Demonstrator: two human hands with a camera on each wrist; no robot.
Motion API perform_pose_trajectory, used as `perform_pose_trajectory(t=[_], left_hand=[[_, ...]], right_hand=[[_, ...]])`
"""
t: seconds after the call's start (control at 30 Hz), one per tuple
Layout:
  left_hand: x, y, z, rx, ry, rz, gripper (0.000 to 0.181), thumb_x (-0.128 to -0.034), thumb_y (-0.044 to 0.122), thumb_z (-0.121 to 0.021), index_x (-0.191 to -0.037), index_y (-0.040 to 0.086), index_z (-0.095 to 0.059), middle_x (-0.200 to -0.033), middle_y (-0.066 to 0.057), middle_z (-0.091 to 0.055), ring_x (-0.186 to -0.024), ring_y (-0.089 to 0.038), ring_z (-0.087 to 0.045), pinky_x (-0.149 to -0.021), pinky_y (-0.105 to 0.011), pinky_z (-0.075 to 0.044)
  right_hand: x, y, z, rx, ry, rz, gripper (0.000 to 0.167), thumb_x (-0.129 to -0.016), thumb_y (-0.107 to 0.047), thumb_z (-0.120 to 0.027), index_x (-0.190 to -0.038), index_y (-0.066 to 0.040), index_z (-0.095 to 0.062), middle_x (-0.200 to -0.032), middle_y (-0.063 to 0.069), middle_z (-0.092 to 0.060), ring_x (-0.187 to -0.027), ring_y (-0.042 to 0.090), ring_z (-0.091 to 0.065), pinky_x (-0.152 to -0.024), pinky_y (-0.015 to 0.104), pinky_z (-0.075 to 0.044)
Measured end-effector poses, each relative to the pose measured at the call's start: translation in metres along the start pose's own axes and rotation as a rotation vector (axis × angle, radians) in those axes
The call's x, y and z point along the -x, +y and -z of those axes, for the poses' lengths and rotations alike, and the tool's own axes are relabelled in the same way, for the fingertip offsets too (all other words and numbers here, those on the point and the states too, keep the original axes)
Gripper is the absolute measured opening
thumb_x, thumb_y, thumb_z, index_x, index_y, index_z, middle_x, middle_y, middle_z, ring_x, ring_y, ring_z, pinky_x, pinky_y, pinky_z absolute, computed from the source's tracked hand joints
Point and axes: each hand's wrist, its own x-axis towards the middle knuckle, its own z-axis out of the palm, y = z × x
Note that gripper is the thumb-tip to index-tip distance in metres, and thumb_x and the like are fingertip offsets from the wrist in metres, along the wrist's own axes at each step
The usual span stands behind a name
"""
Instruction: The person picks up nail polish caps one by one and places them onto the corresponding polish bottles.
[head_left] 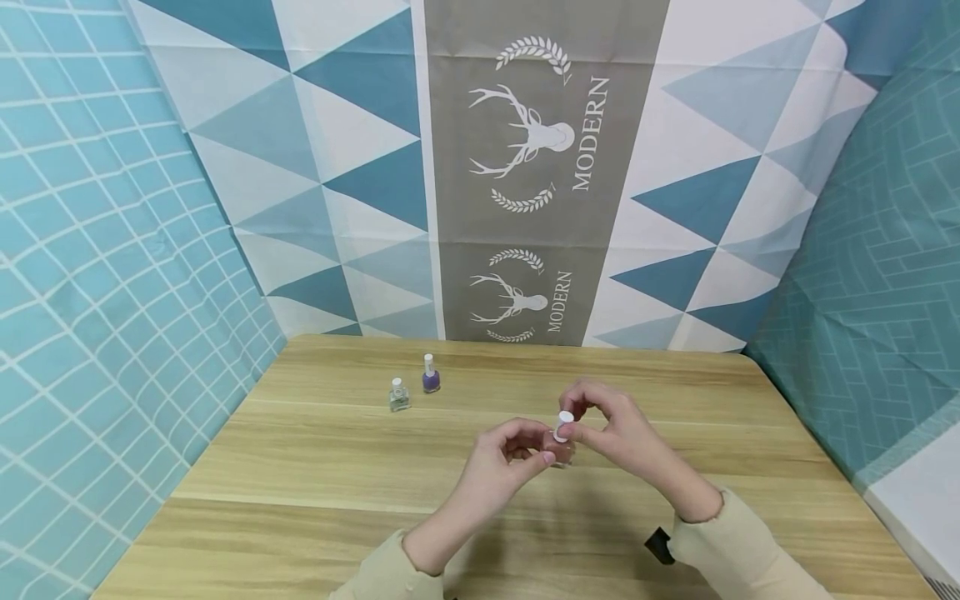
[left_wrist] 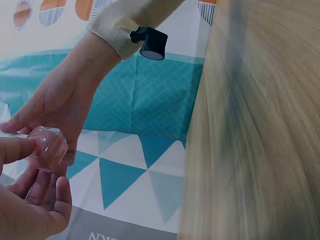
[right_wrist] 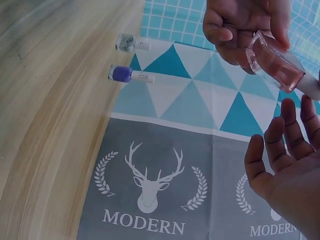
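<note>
A nail polish bottle with pinkish polish and a white cap is held above the table by both hands. My left hand grips the glass body between thumb and fingers. The thumb and index finger of my right hand pinch the white cap, which sits on the bottle. In the left wrist view the glass bottom faces the camera, and the cap is hidden. My right hand's other fingers spread loosely below the cap in the right wrist view.
Farther back on the left of the wooden table stand two more polish bottles, one clear and one purple, both white-capped. Patterned cloth walls border the back and sides. A small black wrist camera hangs by the right sleeve.
</note>
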Motion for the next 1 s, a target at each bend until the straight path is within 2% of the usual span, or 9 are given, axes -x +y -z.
perform_pose_trajectory(t=[0.13,0.23,0.33,0.43,0.6,1.0], left_hand=[[-0.0012,-0.0021,0.002,-0.005,0.005,0.006,0.026,-0.0843,0.013,-0.071,-0.109,0.007,-0.066,-0.099,-0.007,-0.069,-0.087,-0.011,-0.062,-0.074,-0.022,-0.05],[-0.002,-0.0022,0.0034,-0.023,0.008,0.01,0.026,-0.0841,0.015,-0.071,-0.109,0.009,-0.066,-0.099,-0.005,-0.069,-0.089,-0.011,-0.062,-0.075,-0.022,-0.05],[-0.0025,-0.0031,0.0037,-0.042,0.006,0.02,0.025,-0.0838,0.014,-0.071,-0.108,0.009,-0.066,-0.099,-0.005,-0.069,-0.089,-0.01,-0.062,-0.074,-0.022,-0.05],[-0.0027,-0.0051,0.0035,-0.038,0.002,0.024,0.025,-0.084,0.01,-0.07,-0.109,0.008,-0.066,-0.099,-0.006,-0.069,-0.088,-0.01,-0.062,-0.074,-0.022,-0.05],[-0.0027,-0.0065,0.0033,-0.017,-0.001,0.019,0.026,-0.0843,0.009,-0.07,-0.11,0.007,-0.065,-0.1,-0.007,-0.069,-0.088,-0.012,-0.062,-0.074,-0.022,-0.05],[-0.0008,-0.0014,0.0006,-0.011,-0.01,-0.007,0.024,-0.0848,0.015,-0.07,-0.107,0.006,-0.066,-0.098,-0.009,-0.068,-0.087,-0.012,-0.063,-0.077,-0.022,-0.051]], right_hand=[[0.0023,0.0093,0.0013,0.02,-0.021,-0.004,0.028,-0.084,-0.013,-0.069,-0.111,-0.017,-0.064,-0.098,-0.003,-0.064,-0.082,0.008,-0.054,-0.073,0.025,-0.047],[0.0019,0.0091,0.0032,0.021,-0.043,0.044,0.029,-0.092,-0.008,-0.059,-0.12,-0.015,-0.062,-0.109,-0.003,-0.065,-0.092,0.009,-0.058,-0.078,0.025,-0.049],[0.0019,0.0075,0.0043,0.014,-0.069,0.092,0.033,-0.093,-0.001,-0.053,-0.122,-0.013,-0.061,-0.117,-0.002,-0.064,-0.105,0.011,-0.059,-0.087,0.027,-0.048],[0.0021,0.0052,0.0044,0.009,-0.09,0.11,0.034,-0.092,0.002,-0.053,-0.121,-0.012,-0.063,-0.118,-0.001,-0.062,-0.109,0.013,-0.057,-0.091,0.028,-0.046],[0.0026,0.0034,0.0039,0.011,-0.09,0.087,0.03,-0.09,0.002,-0.057,-0.113,-0.015,-0.067,-0.112,-0.003,-0.062,-0.106,0.013,-0.057,-0.088,0.028,-0.047],[0.0006,0.0063,0.0013,-0.054,-0.046,0.031,0.022,-0.085,-0.002,-0.067,-0.098,-0.02,-0.066,-0.096,-0.005,-0.062,-0.085,0.009,-0.056,-0.076,0.026,-0.049]])
